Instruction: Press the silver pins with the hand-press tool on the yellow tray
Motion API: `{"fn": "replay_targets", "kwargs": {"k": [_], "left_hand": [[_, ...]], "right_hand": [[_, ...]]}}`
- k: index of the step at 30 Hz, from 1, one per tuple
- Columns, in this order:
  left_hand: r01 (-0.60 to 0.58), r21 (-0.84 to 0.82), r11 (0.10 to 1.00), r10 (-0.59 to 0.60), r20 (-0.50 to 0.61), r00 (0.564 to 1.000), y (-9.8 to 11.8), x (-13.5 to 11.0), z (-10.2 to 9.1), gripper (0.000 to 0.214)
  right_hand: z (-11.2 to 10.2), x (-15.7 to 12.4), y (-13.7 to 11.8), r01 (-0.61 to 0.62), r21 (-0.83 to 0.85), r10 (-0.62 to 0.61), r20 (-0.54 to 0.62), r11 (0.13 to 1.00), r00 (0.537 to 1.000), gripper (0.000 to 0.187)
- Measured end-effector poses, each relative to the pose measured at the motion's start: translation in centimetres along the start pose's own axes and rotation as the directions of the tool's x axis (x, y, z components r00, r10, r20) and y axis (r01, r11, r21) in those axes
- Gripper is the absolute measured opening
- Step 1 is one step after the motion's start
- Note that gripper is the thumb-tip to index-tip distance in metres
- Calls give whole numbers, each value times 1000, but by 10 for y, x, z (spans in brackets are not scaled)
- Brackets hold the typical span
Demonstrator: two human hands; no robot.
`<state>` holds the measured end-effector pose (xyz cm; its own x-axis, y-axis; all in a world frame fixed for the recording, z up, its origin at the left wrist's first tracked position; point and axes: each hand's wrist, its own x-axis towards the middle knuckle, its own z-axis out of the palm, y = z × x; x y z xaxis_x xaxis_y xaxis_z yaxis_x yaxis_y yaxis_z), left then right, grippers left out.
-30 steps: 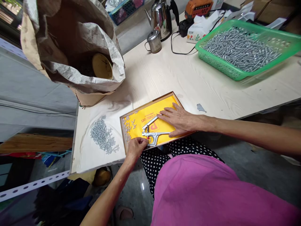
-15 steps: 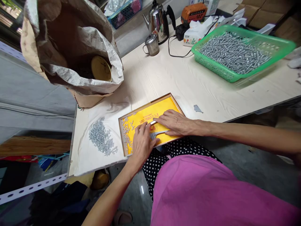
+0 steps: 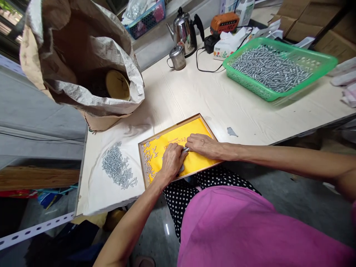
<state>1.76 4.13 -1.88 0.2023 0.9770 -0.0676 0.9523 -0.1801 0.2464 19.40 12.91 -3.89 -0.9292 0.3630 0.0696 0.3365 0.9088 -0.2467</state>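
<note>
A shallow tray (image 3: pixel 166 134) with a yellow printed bottom lies at the table's front edge. Over its middle, my left hand (image 3: pixel 172 161) has its fingers curled and its thumb meeting the fingertips of my right hand (image 3: pixel 204 145). Small silvery metal pins (image 3: pixel 185 149) show where the two hands meet; the fingers hide most of them. Beneath my left palm a grey flat piece (image 3: pixel 181 169) shows in part. My right hand is closed, its fingers together. Loose metal pins (image 3: pixel 148 163) are scattered along the tray's left end.
A heap of metal pins (image 3: pixel 115 163) lies on white cloth left of the tray. Behind it stands a big open sack (image 3: pixel 89 107). A green basket (image 3: pixel 247 87) of metal pins, a kettle (image 3: pixel 184 31), a lidded cup (image 3: pixel 178 61) and a grey scrap (image 3: pixel 231 131) are on the table.
My hands have come closer together, and the left fingers have curled in. The grey piece that stretched between them is now mostly covered. The view has shifted slightly.
</note>
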Motion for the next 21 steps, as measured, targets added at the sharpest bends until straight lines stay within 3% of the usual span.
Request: {"fn": "replay_targets", "kwargs": {"k": [5, 9, 13, 18, 21], "left_hand": [[-2, 12, 1000, 2, -11, 1000, -3, 0, 0, 16], [-108, 29, 994, 110, -75, 991, -6, -13, -2, 19], [-200, 63, 978, 206, -113, 972, -3, -28, 2, 17], [-225, 94, 970, 235, -109, 966, -3, -38, 2, 20], [-219, 87, 972, 230, -147, 962, -7, -40, -9, 19]], "right_hand": [[-2, -2, 5, -28, 13, 28, 0, 1000, 1000, 19], [-12, 0, 22, 35, 76, -39, 43, 996, 998, 49], [-9, 19, 38, -55, 51, 55, -9, 997, 998, 26], [-6, 42, 39, 7, -51, -10, -73, 999, 997, 22], [-9, 43, 34, 18, 6, -18, -56, 1000, 998, 20]]}}
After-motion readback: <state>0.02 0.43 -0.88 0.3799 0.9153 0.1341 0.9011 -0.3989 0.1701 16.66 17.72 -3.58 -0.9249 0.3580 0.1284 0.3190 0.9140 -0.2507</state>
